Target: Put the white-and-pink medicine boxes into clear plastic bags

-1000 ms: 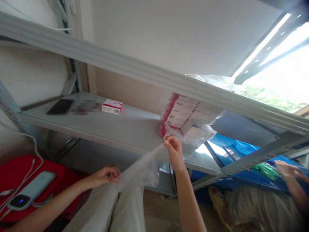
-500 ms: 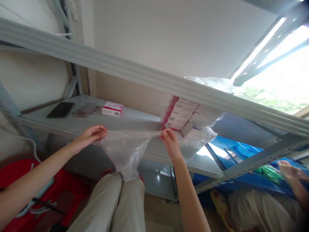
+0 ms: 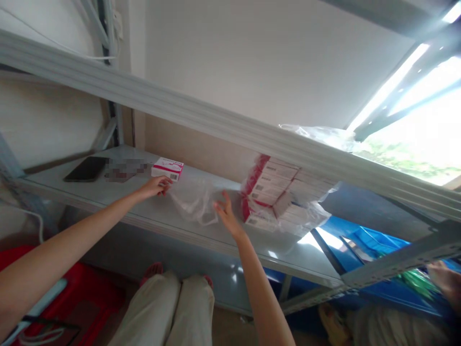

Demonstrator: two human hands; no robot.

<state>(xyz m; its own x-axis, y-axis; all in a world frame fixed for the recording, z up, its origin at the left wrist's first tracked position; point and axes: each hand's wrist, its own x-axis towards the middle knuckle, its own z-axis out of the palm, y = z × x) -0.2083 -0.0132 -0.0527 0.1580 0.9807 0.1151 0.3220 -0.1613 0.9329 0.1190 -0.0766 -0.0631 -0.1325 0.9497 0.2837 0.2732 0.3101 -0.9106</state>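
Observation:
A thin clear plastic bag [image 3: 194,204] spreads over the grey shelf between my hands. My left hand [image 3: 158,185] is closed at the bag's left edge, fingers curled on the film, just in front of a small white-and-pink box [image 3: 167,168]. At the bag's right side, my right hand [image 3: 227,211] has its fingers apart and does not grip the film. To the right of that hand stand stacked white-and-pink boxes [image 3: 272,185], partly wrapped in clear plastic; the upper shelf beam covers their tops.
A dark phone [image 3: 86,169] lies at the shelf's left end, beside a blurred-out patch. The upper shelf's beam [image 3: 201,120] crosses above my hands. A red stool-like object [image 3: 93,293] is low left. At the far right, another person's hand [image 3: 444,278] is near blue bins and green material.
The bag, held stretched above my lap earlier, now lies on the shelf. Both hands have moved forward and closer together, and my right hand has let go of the bag.

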